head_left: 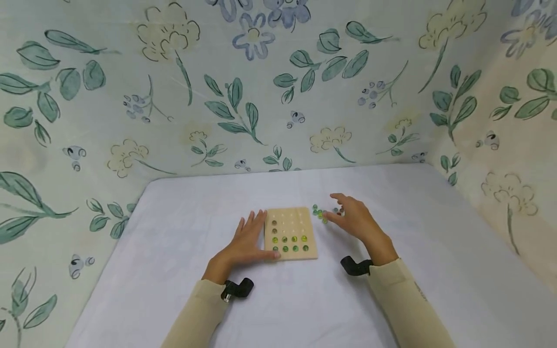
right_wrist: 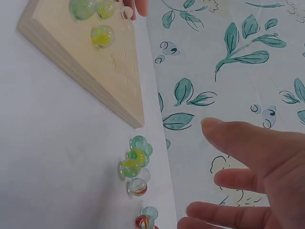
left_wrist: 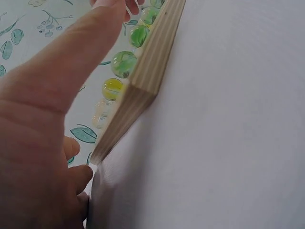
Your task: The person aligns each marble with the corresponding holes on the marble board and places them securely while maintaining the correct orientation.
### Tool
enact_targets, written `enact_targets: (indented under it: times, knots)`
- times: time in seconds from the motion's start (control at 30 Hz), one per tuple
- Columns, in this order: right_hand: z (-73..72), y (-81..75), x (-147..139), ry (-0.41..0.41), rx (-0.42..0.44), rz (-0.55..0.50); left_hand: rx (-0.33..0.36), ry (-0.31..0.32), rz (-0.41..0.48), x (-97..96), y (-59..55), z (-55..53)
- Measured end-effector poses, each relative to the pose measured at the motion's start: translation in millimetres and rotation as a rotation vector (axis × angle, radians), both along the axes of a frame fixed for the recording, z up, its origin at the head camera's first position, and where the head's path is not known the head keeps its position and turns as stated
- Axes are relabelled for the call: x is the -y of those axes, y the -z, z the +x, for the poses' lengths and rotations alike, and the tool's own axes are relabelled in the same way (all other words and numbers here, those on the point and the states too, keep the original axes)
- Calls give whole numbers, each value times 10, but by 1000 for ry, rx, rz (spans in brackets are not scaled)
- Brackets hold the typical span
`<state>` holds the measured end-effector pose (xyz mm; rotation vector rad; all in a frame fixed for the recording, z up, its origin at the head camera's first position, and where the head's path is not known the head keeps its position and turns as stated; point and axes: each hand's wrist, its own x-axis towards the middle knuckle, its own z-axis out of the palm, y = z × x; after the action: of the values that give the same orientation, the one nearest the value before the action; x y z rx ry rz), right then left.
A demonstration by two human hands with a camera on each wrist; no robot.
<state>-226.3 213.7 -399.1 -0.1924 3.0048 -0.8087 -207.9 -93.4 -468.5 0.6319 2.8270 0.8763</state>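
A square wooden board (head_left: 311, 253) with rows of small hollows lies on the table. Green marbles (head_left: 295, 248) fill its nearest row, yellow-green marbles (head_left: 294, 239) the row behind, and two darker marbles (head_left: 274, 227) sit in the left column. My left hand (head_left: 245, 244) rests at the board's left side, fingers straight, thumb along the near edge. To the right of the board, my right hand (head_left: 359, 220) hovers beside loose marbles (head_left: 319, 213), thumb and fingers spread apart. In the right wrist view nothing is between those fingers, and a red-streaked marble (right_wrist: 144, 222) lies below.
A white cloth (head_left: 183, 222) covers the table. Flower-print fabric (head_left: 243, 96) hangs behind it and along the sides. Each wrist wears a black camera mount, one on the left wrist (head_left: 237, 288) and one on the right wrist (head_left: 356, 266).
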Motion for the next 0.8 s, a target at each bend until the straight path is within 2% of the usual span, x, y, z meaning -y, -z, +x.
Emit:
enact_targets:
  times: [0.23, 0.5, 0.63, 0.8]
  knots:
    - [-33, 32, -3, 16, 66, 5, -14, 21, -46, -21, 53, 23]
    - [-116, 55, 19, 9, 90, -23, -26, 9, -67, -12, 31, 20]
    - [-167, 117, 15, 3, 90, -38, -26, 7, -78, -12, 20, 8]
    - [-218, 204, 26, 15, 94, -105, -14, 0, -76, -3, -7, 3]
